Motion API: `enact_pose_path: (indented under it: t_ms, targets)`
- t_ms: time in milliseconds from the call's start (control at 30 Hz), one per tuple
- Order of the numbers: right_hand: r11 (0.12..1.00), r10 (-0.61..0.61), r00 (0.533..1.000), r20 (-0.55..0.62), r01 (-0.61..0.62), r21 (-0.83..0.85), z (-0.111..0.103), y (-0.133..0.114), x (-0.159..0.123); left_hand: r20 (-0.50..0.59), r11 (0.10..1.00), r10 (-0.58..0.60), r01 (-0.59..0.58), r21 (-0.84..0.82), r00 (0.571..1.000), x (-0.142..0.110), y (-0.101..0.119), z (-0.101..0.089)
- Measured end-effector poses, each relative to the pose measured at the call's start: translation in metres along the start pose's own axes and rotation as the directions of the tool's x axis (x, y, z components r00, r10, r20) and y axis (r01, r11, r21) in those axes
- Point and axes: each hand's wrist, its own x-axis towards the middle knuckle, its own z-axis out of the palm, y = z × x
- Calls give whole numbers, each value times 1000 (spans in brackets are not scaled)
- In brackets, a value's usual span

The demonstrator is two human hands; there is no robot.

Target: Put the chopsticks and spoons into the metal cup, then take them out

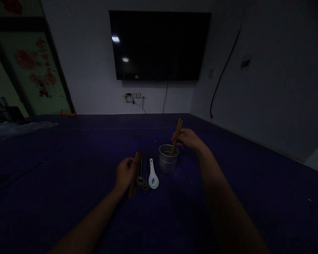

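Note:
My right hand is closed around a few wooden chopsticks, held nearly upright with their lower ends inside a round metal pot. To the left, my left hand rests beside a bundle of several wooden chopsticks lying on the dark blue surface. Its fingers curl against the bundle's left side, and the fingertips are partly hidden. Right of that bundle lie two metal spoons, one a little farther from me than the other. A white soup spoon with a blue pattern lies between them and the pot.
The dark blue surface reaches to a wall with a large television and sockets. Clear plastic sheeting and small orange objects lie at the far left. A black cable hangs on the right wall.

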Motion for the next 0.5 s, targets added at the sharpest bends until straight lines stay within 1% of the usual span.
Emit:
enact_pose_path:
  t_ms: [233, 500]
  targets:
    - [1000, -2, 1000, 8, 2, -18, -1, 5, 2, 15, 1000, 6, -6, 8, 1000, 0, -5, 0]
    - [998, -56, 998, 28, 57, -19, -1, 4, 3, 21, 1000, 1, 0, -9, 1000, 1, -6, 0]
